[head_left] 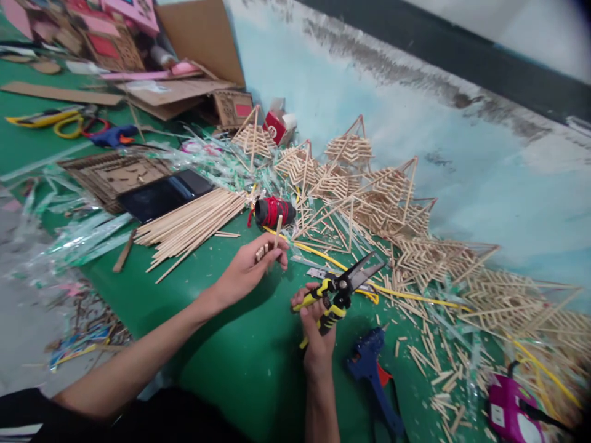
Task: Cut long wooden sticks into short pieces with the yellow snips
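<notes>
Short wooden sticks [272, 243] were pinched in the left hand [252, 267] above the green floor mat [240, 363]; at four o'clock, the right hand [318, 335] clasped open yellow-handled snips [341, 289]; blue glue gun [369, 369] at five.

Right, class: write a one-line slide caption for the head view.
Left hand pinches short wooden sticks while right hand grips yellow-handled snips over a green mat.

A craft workshop, makeshift and cluttered: green surface [240, 363] strewn with cut stick ends, a bundle of thin wooden sticks [191, 224], rows of finished stick-built triangular frames [369, 191] along a stained pale-blue wall [462, 154], glue guns [372, 369], scissors [46, 118], cardboard sheets [184, 92], plastic wrappers [78, 237].
</notes>
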A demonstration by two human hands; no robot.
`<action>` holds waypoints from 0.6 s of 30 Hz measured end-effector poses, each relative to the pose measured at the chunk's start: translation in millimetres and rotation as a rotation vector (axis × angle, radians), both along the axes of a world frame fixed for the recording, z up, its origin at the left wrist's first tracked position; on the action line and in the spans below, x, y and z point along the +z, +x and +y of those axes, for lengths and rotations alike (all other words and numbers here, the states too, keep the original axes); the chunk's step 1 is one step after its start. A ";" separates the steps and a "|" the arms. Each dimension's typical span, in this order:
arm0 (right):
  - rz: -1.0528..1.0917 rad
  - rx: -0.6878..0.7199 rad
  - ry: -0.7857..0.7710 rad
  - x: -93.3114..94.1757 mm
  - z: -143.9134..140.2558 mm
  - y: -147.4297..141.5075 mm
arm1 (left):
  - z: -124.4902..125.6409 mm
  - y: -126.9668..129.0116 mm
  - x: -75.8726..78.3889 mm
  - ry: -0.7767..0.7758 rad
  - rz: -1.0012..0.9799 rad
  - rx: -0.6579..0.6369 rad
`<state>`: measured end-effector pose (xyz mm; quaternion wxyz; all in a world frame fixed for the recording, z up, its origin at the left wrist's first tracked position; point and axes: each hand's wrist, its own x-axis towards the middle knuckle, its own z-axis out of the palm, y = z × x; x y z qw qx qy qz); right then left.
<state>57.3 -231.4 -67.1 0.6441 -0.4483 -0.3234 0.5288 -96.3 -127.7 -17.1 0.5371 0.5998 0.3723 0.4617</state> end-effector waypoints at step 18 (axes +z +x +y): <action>-0.479 -0.210 -0.279 10.1 -37.4 11.0 | -5.9 0.4 -11.0 0.053 0.100 -0.059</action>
